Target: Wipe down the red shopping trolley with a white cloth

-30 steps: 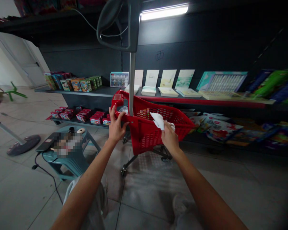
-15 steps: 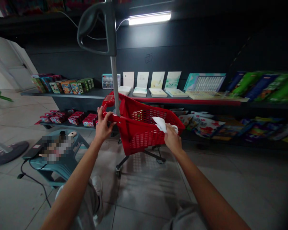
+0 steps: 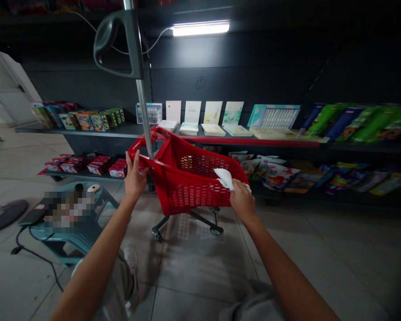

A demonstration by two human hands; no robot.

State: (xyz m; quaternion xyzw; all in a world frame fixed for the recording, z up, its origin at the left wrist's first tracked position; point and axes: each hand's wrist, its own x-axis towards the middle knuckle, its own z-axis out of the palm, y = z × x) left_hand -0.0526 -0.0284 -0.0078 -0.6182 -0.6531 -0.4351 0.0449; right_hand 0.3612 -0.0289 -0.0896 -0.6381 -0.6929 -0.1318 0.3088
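A small red shopping cart point(image 3: 197, 191) with perforated basket sides stands on dark legs with casters. By the near end of its handle is my left hand point(image 3: 135, 176), fingers stretched upward and apart, seeming to lean against the red bar. At the cart's right end my right hand point(image 3: 242, 198) grips a white cloth point(image 3: 224, 178) that could be a tissue or wipe. Part of the cloth sticks out above the fingers, close to the basket's rim. A metal pole point(image 3: 143, 111) with a grey loop handle point(image 3: 118, 44) rises from the cart's handle end.
Dark shelves point(image 3: 110, 130) behind the cart hold small boxes, white booklets point(image 3: 214, 113) and bagged goods point(image 3: 277, 176). A blue-grey stool point(image 3: 102, 196) stands at left with a blurred-out item and a cable point(image 3: 47, 261). A round base point(image 3: 10, 214) lies farther left.
My left hand has loosened from the handle, its fingers now straighter. My right hand, with the cloth, sits slightly lower against the cart. The whole view has shifted a little.
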